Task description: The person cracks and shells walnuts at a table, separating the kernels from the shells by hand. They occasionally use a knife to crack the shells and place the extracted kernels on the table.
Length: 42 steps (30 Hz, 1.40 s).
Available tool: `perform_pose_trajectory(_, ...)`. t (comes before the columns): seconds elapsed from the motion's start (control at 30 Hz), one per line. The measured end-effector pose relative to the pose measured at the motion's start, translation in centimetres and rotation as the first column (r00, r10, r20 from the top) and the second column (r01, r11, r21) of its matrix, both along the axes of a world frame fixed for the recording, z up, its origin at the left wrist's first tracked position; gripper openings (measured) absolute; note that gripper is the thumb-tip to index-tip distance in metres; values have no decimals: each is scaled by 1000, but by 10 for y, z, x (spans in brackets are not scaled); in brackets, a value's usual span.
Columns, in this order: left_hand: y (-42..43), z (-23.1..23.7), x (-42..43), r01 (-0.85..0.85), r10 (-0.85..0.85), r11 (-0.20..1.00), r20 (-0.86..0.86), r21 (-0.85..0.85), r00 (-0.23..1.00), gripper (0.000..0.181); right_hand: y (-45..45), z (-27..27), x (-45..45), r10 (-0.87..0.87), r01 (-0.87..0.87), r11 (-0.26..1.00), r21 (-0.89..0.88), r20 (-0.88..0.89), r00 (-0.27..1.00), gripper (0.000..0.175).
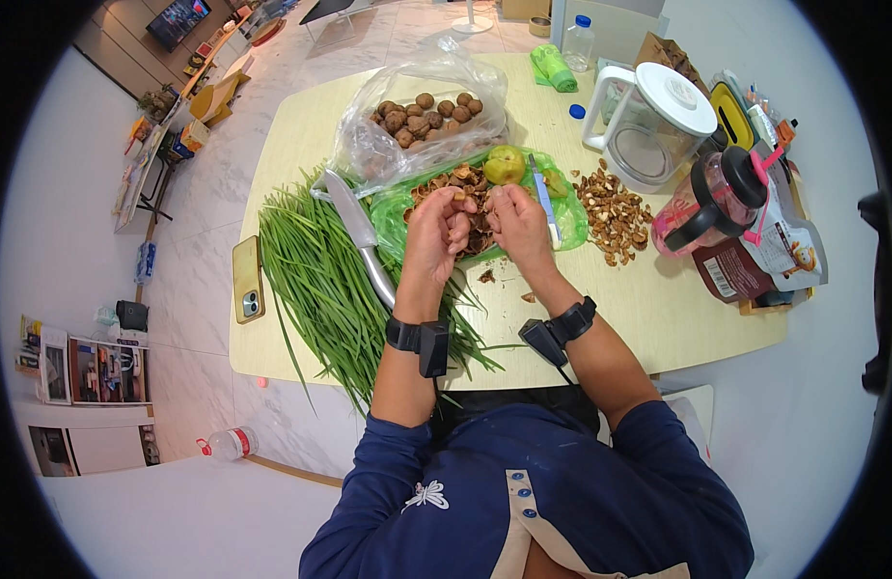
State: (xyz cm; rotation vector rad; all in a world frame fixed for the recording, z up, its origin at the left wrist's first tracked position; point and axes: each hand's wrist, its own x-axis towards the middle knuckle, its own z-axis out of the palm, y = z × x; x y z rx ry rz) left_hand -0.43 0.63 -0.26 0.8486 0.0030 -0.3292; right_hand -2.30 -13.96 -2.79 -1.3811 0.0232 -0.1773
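Note:
Over a green plastic bag (395, 231) heaped with cracked walnut shells (466, 176), my left hand (440, 228) pinches a small light-brown walnut piece (459, 195) between thumb and fingertips. My right hand (519, 221) is close beside it, thumb and fingers drawn together. Whether a bit sits in those right fingertips is too small to tell. Just beyond the hands, a yellow-green fruit (504, 165) rests on the bag. A craft knife with a blue and white handle (546, 205) lies right of my right hand. Shelled walnut kernels (616, 213) form a pile farther right.
A clear bag of whole walnuts (417, 123) stands at the back. Left of my hands, a kitchen knife (350, 210) lies on green chives (308, 268), near a phone (248, 279). A clear pitcher (645, 155) and a pink bottle (706, 195) occupy the right side.

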Motion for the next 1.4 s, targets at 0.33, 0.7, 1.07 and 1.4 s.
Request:
perform_pose_trajectory(0.33,-6,9,-10,149,-217,929,173,339,961,30,-6,10,-3,156,-140,959,246,-49,986,40)
perform_pose_trajectory(0.7,-14,8,-13,94,-215,902,251,421,944,19,-6,15,-5,174,-159,956,245,-42,984,40)
perform_pose_trajectory(1.07,-14,-6,-7,-54,-97,923,365,382,926,16,-9,17,-5,231,-201,929,311,-59,971,34)
perform_pose_trajectory(1.4,-15,-5,-7,-89,-92,909,405,407,910,18,-10,14,-4,273,-245,888,389,-19,962,27)
